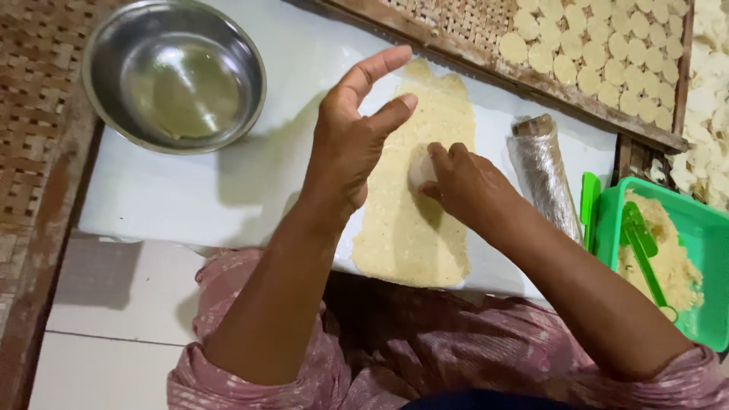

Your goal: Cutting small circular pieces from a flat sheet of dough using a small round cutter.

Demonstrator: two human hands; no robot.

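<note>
White board (175,197) bearing steel bowl (175,76), flattened dough sheet (410,228) and plastic-wrapped rolling pin (543,178).

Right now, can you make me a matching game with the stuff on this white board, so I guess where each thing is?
Things:
1. Round shiny metal bowl
2. Long flat sheet of pale yellow dough
3. Rolling pin wrapped in clear plastic
4. Green plastic tub of crumbly dough

Places:
A. Under both hands, in the middle of the white board
B. Far right edge, with a green scoop inside
C. Top left corner of the board
D. Lying just right of the dough sheet

Pairs: 1-C, 2-A, 3-D, 4-B
</note>
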